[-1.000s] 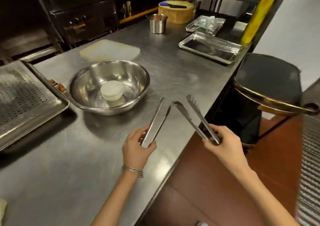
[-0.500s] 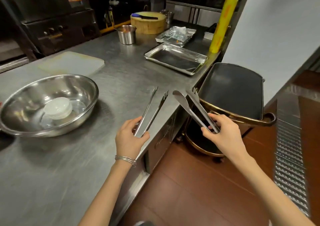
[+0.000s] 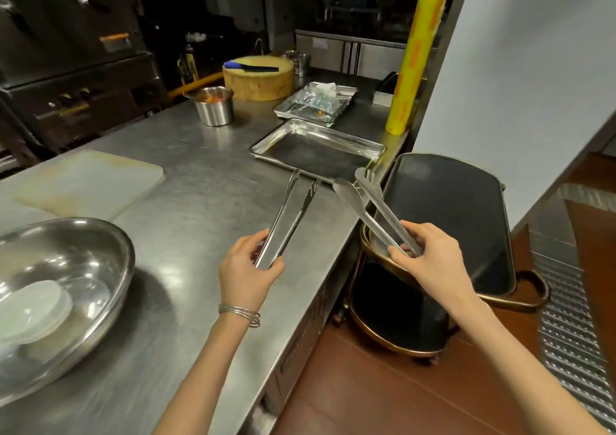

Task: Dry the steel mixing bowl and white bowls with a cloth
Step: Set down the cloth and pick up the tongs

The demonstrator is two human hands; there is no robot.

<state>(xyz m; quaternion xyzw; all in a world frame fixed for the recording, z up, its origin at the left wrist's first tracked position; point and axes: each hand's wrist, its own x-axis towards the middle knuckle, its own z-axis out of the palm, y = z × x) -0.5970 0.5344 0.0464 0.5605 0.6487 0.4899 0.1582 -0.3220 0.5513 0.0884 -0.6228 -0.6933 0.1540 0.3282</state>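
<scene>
Steel, smooth and probably slick when wet, the steel mixing bowl (image 3: 78,251) should be light but rigid; its rolled rim is the place to hold. The white bowls (image 3: 33,308) inside it (likely breakable) lie well left of the left hand (image 3: 245,274), which grips narrow tongs (image 3: 290,214); the right hand (image 3: 430,261), farther off, grips broad tongs (image 3: 373,208).

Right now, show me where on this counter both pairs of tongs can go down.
Bare steel counter lies between the white cutting board, the empty tray and the steel mixing bowl, straight ahead of the left hand. Crowded at the far end: steel pot, wooden chopping block, littered tray, yellow roll.
</scene>
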